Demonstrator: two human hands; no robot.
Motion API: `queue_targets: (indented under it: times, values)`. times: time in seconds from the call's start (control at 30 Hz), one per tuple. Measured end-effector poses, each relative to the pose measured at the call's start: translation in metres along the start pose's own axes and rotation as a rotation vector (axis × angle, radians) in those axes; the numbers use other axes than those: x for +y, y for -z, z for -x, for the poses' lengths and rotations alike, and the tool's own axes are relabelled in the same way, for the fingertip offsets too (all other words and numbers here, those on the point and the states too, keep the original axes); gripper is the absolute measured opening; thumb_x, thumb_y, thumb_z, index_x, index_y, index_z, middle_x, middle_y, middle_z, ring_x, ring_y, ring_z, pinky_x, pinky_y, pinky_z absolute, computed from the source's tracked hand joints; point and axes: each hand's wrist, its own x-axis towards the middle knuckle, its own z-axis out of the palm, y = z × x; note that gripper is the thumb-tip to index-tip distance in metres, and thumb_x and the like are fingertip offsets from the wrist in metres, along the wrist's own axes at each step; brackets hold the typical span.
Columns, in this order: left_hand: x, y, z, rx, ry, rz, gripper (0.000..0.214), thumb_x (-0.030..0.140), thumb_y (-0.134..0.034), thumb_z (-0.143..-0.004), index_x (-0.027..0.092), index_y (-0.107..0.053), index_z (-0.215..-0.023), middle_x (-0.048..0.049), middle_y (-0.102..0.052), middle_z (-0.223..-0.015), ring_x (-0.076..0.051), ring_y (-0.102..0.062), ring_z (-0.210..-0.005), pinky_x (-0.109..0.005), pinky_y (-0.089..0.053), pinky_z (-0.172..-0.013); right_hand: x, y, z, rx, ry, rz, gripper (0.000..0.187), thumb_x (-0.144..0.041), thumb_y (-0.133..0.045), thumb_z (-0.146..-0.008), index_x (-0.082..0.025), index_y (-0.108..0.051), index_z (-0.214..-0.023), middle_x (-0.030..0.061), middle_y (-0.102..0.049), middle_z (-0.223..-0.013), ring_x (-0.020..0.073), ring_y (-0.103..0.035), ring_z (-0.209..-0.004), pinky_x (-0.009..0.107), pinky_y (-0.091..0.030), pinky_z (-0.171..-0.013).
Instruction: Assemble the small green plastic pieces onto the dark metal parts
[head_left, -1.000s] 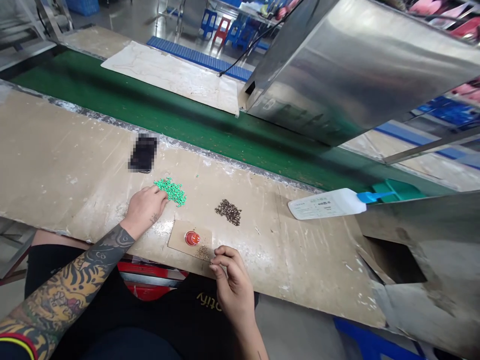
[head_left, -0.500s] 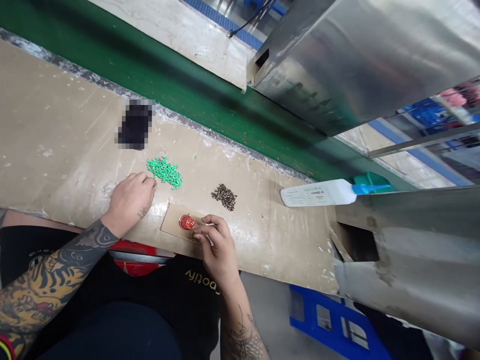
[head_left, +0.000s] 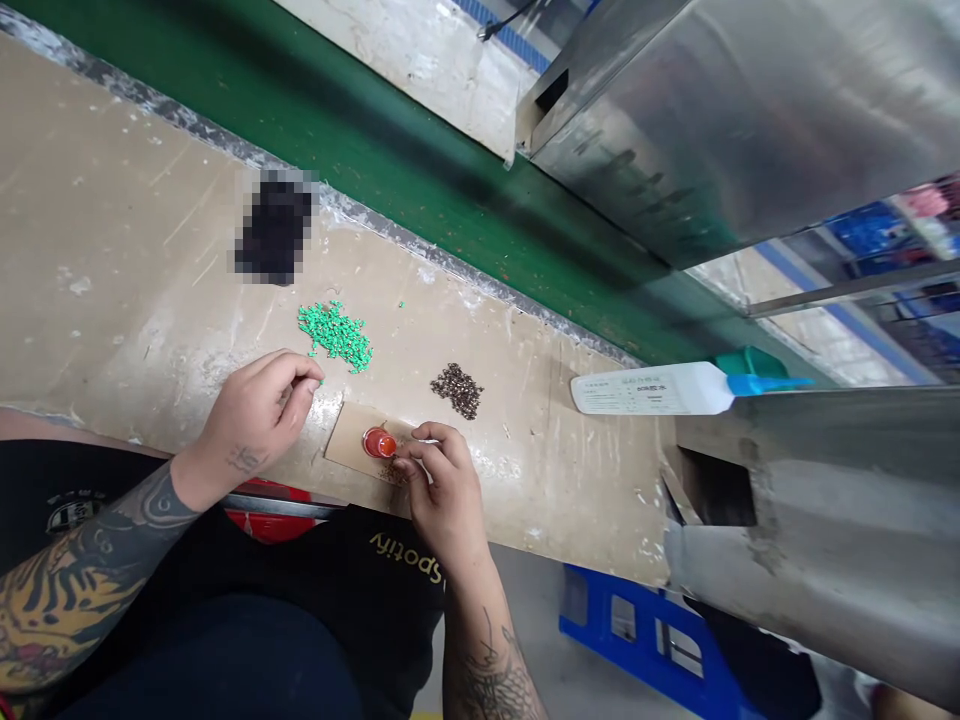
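My left hand (head_left: 259,415) is raised by the pile of small green pieces (head_left: 337,335), thumb and forefinger pinched on one tiny green piece (head_left: 321,381). A small red cup (head_left: 373,443) with a shiny orange-red inside sits on a rectangle of brown cardboard (head_left: 345,437). Beside the cup's right side is my right hand (head_left: 446,490), its thumb and fingers bent together close to the rim; what they hold, if anything, is too small to make out. Tiny dark specks lie on the cardboard under those fingers. Farther right is a pile of small dark brown metallic pieces (head_left: 457,390).
A white bottle with a blue nozzle (head_left: 652,388) lies on its side at the right, near a metal housing (head_left: 817,530). A pixelated dark object (head_left: 274,232) rests toward the back. Behind the worktop runs a green strip (head_left: 375,180). A blue plastic stool (head_left: 637,630) stands below.
My left hand has lifted and turned from the green pile's edge, and a green piece now shows at its fingertips. My right hand stays beside the cup. The whole view has shifted slightly.
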Motion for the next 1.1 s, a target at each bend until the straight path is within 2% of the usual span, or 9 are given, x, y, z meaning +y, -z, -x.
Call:
queue_targets:
  times: [0.2,0.33,0.5,0.8,1.0,1.1]
  values:
    - [0.012,0.003,0.009,0.001,0.016,0.134,0.010,0.014,-0.057,-0.093,0.018,-0.067,-0.093,-0.0018,-0.071,-0.088,-0.015,-0.065,-0.077,-0.027,-0.053,-0.070,-0.003,0.001,-0.002,0.002,0.002,0.013,0.018,-0.012,-0.054,-0.097,-0.022,-0.069,-0.093,0.0090,-0.058,-0.112,0.0235,-0.061,-0.102,0.043,-0.054,-0.088]
    - [0.013,0.003,0.013,-0.029,0.142,0.226,0.010,0.016,-0.058,-0.090,0.018,-0.068,-0.090,-0.0027,-0.072,-0.088,-0.016,-0.067,-0.079,-0.027,-0.053,-0.068,-0.004,0.001,-0.002,-0.005,-0.005,0.012,0.018,-0.012,-0.054,-0.097,-0.022,-0.068,-0.093,0.0087,-0.058,-0.110,0.0227,-0.061,-0.101,0.042,-0.054,-0.088]
    - [0.011,0.001,0.018,-0.079,0.267,0.376,0.009,0.023,-0.061,-0.090,0.019,-0.068,-0.090,-0.0045,-0.072,-0.091,-0.019,-0.069,-0.087,-0.031,-0.056,-0.076,-0.004,0.000,-0.003,-0.007,-0.003,0.008,0.018,-0.012,-0.054,-0.096,-0.022,-0.068,-0.092,0.0085,-0.059,-0.107,0.0242,-0.059,-0.102,0.044,-0.053,-0.088]
    - [0.015,0.005,0.024,-0.119,0.299,0.473,0.006,0.019,-0.066,-0.088,0.019,-0.072,-0.086,-0.0023,-0.072,-0.085,-0.017,-0.068,-0.082,-0.029,-0.053,-0.074,-0.003,0.008,0.002,0.021,-0.009,0.031,0.017,-0.013,-0.055,-0.097,-0.022,-0.068,-0.092,0.0077,-0.058,-0.105,0.0237,-0.058,-0.100,0.041,-0.051,-0.086]
    - [0.017,0.001,0.035,-0.139,0.327,0.623,0.006,0.015,-0.070,-0.086,0.019,-0.073,-0.083,-0.0022,-0.073,-0.083,-0.015,-0.068,-0.079,-0.026,-0.054,-0.073,0.014,0.001,0.011,-0.074,-0.032,0.096,0.017,-0.010,-0.057,-0.094,-0.021,-0.068,-0.086,0.0090,-0.059,-0.105,0.0267,-0.054,-0.100,0.045,-0.051,-0.086]
    - [0.024,0.000,0.040,-0.151,0.351,0.708,0.006,0.014,-0.071,-0.084,0.019,-0.073,-0.081,-0.0022,-0.073,-0.080,-0.015,-0.068,-0.076,-0.025,-0.055,-0.071,0.014,0.001,0.013,-0.075,-0.027,0.111,0.016,-0.011,-0.059,-0.092,-0.022,-0.068,-0.085,0.0094,-0.061,-0.104,0.0283,-0.052,-0.100,0.049,-0.051,-0.087]
